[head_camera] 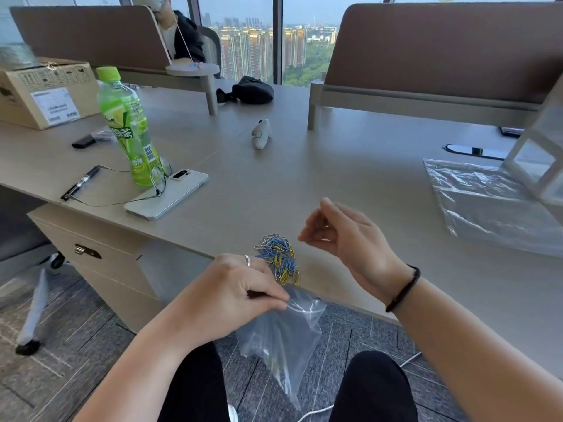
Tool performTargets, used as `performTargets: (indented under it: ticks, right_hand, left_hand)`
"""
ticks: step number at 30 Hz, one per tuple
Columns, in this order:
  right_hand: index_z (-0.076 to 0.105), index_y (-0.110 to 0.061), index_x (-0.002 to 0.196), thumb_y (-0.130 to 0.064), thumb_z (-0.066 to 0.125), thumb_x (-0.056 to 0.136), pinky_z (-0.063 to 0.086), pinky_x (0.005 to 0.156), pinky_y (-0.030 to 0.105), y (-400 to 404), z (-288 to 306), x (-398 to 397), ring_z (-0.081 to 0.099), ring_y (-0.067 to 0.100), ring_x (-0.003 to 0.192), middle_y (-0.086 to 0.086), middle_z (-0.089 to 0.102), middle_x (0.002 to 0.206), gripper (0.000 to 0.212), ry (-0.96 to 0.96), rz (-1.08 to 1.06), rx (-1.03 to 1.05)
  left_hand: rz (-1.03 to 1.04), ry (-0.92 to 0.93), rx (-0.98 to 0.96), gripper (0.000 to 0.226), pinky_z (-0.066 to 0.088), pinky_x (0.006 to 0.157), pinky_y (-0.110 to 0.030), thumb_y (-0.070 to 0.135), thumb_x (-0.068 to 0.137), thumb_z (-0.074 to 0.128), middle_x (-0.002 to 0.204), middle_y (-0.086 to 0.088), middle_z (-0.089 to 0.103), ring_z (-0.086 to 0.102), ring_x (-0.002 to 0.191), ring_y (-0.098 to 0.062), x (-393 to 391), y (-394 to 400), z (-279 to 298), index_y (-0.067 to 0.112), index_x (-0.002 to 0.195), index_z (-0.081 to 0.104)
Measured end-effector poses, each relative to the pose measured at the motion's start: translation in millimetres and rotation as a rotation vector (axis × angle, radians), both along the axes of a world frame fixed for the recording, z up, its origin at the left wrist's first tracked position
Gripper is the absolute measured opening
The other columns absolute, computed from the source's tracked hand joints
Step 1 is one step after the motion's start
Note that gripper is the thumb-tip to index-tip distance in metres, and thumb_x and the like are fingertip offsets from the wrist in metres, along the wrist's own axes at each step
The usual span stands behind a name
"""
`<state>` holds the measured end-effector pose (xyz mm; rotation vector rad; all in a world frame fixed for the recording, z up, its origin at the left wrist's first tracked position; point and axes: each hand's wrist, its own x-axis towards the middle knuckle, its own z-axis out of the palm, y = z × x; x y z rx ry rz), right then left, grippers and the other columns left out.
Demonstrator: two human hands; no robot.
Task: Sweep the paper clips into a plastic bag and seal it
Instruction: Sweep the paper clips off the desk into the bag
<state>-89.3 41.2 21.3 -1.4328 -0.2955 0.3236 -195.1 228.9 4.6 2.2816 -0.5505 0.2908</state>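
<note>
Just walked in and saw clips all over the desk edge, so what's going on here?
A person seated at the desk holds a clear plastic bag by its mouth with the left hand, just below the desk edge. A pile of blue, yellow and silver paper clips sits right at that edge, not yet swept in. The right hand hovers beside the pile, fingers loosely curled, holding nothing.

the near plastic bag point(281, 336) is clear, glossy, crinkled film. the paper clips point(278, 257) look like thin wire, some bare metal, some blue or yellow coated. the desk point(350, 178) is matt, smooth, wood-look. the green bottle point(128, 126) is shiny plastic.
</note>
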Motion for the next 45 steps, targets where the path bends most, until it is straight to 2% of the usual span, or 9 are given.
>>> performTargets:
  ticks: [5, 8, 12, 15, 20, 24, 29, 35, 45]
  right_hand:
    - [0.068, -0.023, 0.093, -0.038, 0.038, 0.104, 0.044, 0.100, 0.032, 32, -12, 21, 0.064, 0.016, 0.107, 0.001, 0.070, 0.105, 0.036, -0.141, 0.035, -0.139]
    - [0.067, -0.020, 0.111, -0.047, 0.031, 0.104, 0.040, 0.107, 0.031, 52, -12, 27, 0.061, 0.011, 0.116, 0.003, 0.069, 0.120, 0.046, -0.193, 0.146, -0.257]
    - [0.069, -0.010, 0.112, -0.051, 0.025, 0.103, 0.048, 0.097, 0.030, 67, -7, 24, 0.067, 0.014, 0.100, 0.012, 0.073, 0.110, 0.060, -0.203, 0.285, -0.319]
    - [0.070, 0.001, 0.108, -0.048, 0.025, 0.105, 0.051, 0.091, 0.034, 64, -7, 18, 0.068, 0.026, 0.094, 0.024, 0.072, 0.104, 0.066, -0.151, 0.325, -0.253]
    - [0.073, -0.006, 0.098, -0.061, 0.029, 0.097, 0.048, 0.095, 0.047, 57, -11, 4, 0.066, 0.029, 0.087, 0.020, 0.074, 0.094, 0.070, -0.058, 0.382, -0.155]
    - [0.068, 0.001, 0.107, -0.056, 0.024, 0.102, 0.049, 0.088, 0.040, 54, -8, -5, 0.065, 0.027, 0.083, 0.028, 0.070, 0.095, 0.072, -0.001, 0.353, -0.073]
    - [0.068, -0.010, 0.108, -0.060, 0.023, 0.099, 0.051, 0.081, 0.035, 53, -7, -11, 0.065, 0.026, 0.082, 0.019, 0.071, 0.088, 0.068, 0.054, 0.340, -0.040]
    - [0.068, -0.011, 0.110, -0.062, 0.026, 0.097, 0.050, 0.090, 0.044, 45, -11, -12, 0.067, 0.027, 0.086, 0.020, 0.071, 0.091, 0.067, 0.079, 0.272, 0.025]
    - [0.068, -0.016, 0.109, -0.059, 0.025, 0.099, 0.046, 0.102, 0.042, 36, -9, -4, 0.068, 0.022, 0.099, 0.015, 0.071, 0.101, 0.062, 0.046, 0.216, 0.003]
  left_hand:
    - [0.011, -0.017, 0.015, 0.010, 0.056, 0.067, -0.017, 0.019, 0.075, 0.086, 0.080, 0.009, 0.076, 0.071, 0.073, 0.001, -2, 2, 4, 0.019, 0.085, 0.084]
    - [0.019, -0.028, 0.027, 0.008, 0.057, 0.065, -0.022, 0.021, 0.075, 0.086, 0.079, 0.009, 0.076, 0.071, 0.072, 0.001, -2, 3, 6, 0.020, 0.083, 0.084]
    - [0.026, -0.023, 0.030, 0.009, 0.057, 0.067, -0.022, 0.021, 0.075, 0.086, 0.079, 0.010, 0.076, 0.071, 0.072, 0.001, -4, 5, 6, 0.022, 0.084, 0.084]
    - [0.041, -0.009, 0.019, 0.009, 0.056, 0.070, -0.019, 0.020, 0.075, 0.087, 0.080, 0.011, 0.076, 0.071, 0.074, 0.001, -5, 6, 6, 0.022, 0.084, 0.084]
    - [0.021, -0.002, 0.025, 0.010, 0.052, 0.071, -0.012, 0.017, 0.075, 0.087, 0.080, 0.012, 0.075, 0.070, 0.076, 0.003, -4, 2, 7, 0.019, 0.084, 0.084]
    - [0.017, -0.002, 0.017, 0.011, 0.053, 0.071, -0.012, 0.017, 0.074, 0.087, 0.080, 0.010, 0.076, 0.070, 0.076, 0.003, -3, -1, 8, 0.018, 0.085, 0.084]
    - [0.014, -0.009, 0.014, 0.010, 0.057, 0.073, -0.018, 0.017, 0.075, 0.086, 0.080, 0.010, 0.076, 0.071, 0.076, 0.003, -4, 0, 8, 0.018, 0.085, 0.084]
    - [0.006, -0.023, 0.025, 0.010, 0.055, 0.071, -0.016, 0.016, 0.074, 0.087, 0.079, 0.010, 0.076, 0.070, 0.075, 0.003, -4, 0, 8, 0.018, 0.084, 0.084]
    - [0.008, -0.017, 0.017, 0.010, 0.059, 0.069, -0.022, 0.018, 0.076, 0.085, 0.081, 0.012, 0.076, 0.071, 0.075, 0.003, -5, 1, 7, 0.018, 0.086, 0.084]
